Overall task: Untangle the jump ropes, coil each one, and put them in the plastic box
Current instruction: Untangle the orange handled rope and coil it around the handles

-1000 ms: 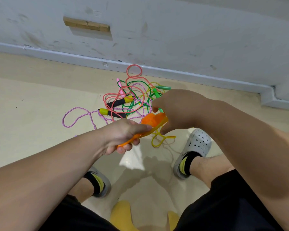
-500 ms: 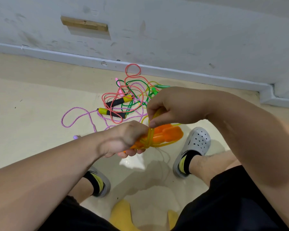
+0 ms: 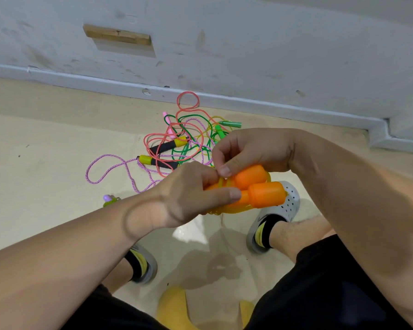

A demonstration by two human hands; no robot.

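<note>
two orange handles (image 3: 260, 189) in left hand (image 3: 188, 194), right hand (image 3: 253, 151) pinching cord (image 3: 222, 183) — beige floor (image 3: 45, 151)

— L hand (image 3: 191, 191)?
— Comes in from bottom-left, forearm straight, back of hand up. Fingers curled round the orange handles (image 3: 265, 196), thumb laid flat along the near side, pointing right.
— And R hand (image 3: 250, 151)?
— Arm comes from the right, wrist bent sharply inward. Thumb + forefinger pinch the yellow cord (image 3: 222, 182) right by the L knuckles. Other fingers curled, tips hidden.
— Hands touching?
— Yep, R thumb tip vs. L knuckles. Both held up in front of the body, above the spread knees.
</note>
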